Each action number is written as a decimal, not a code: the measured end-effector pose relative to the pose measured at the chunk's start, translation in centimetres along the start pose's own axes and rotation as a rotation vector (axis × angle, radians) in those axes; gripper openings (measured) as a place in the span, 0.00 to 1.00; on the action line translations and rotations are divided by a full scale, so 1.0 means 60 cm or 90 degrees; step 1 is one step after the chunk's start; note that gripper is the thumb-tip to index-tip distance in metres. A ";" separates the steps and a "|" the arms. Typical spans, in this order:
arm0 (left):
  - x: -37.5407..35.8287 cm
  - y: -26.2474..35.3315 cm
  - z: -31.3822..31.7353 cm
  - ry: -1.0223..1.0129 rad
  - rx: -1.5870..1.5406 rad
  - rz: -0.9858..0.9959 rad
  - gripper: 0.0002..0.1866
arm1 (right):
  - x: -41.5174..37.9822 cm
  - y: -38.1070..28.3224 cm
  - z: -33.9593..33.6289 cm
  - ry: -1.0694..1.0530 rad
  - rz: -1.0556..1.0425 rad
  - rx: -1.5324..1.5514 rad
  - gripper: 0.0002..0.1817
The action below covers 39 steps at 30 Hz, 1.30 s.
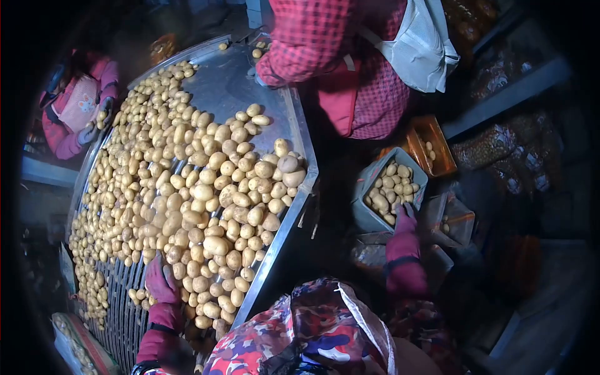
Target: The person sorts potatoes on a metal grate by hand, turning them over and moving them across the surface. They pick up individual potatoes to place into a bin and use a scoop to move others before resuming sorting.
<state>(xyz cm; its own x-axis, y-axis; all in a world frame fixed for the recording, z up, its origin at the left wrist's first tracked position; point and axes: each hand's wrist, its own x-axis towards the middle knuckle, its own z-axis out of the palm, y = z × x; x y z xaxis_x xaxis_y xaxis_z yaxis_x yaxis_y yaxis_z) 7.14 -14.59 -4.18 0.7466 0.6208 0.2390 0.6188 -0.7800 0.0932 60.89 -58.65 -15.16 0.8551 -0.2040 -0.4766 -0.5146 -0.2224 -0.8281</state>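
L hand (162, 282) @ potatoes (215, 187), R hand (405, 220) @ bin (370, 214)

1. Table (234, 76): smooth, shiny metal.
2. Potatoes (187, 181) on the table: smooth-skinned, mostly matt.
3. Grey bin (365, 215) right of the table: matt, plastic-looking.
4. Orange crate (445, 165) farther right of the table: glossy plastic.
5. Checked jacket (312, 31) at the table's far end: matt cloth.
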 end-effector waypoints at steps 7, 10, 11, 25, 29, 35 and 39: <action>0.005 0.009 -0.004 -0.022 0.012 -0.029 0.24 | -0.034 0.019 -0.069 -0.181 0.102 0.431 0.22; 0.000 0.004 0.000 -0.028 0.019 -0.039 0.25 | -0.044 0.026 -0.094 -0.346 0.041 0.477 0.21; 0.001 0.007 -0.002 -0.033 0.007 -0.056 0.25 | -0.074 -0.005 -0.094 -0.434 0.031 0.507 0.21; 0.005 0.001 0.009 -0.016 -0.017 -0.023 0.26 | -0.105 0.064 -0.128 -0.170 0.224 0.378 0.14; -0.003 -0.010 0.015 -0.025 0.004 -0.048 0.25 | -0.099 0.129 -0.235 -0.030 0.153 0.188 0.17; 0.004 0.001 0.014 -0.007 -0.024 -0.021 0.25 | -0.066 0.138 -0.258 0.115 -0.102 -0.294 0.22; 0.006 0.008 0.025 0.038 -0.044 -0.028 0.24 | -0.062 0.044 -0.123 0.022 -0.252 -0.368 0.26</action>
<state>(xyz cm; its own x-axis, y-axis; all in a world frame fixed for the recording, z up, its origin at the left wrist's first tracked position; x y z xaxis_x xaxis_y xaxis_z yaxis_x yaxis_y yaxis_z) 8.07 -14.64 -5.51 0.7016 0.6509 0.2900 0.6314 -0.7565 0.1705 55.90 -65.53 -13.40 0.9876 -0.0315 -0.1539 -0.1242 -0.7561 -0.6426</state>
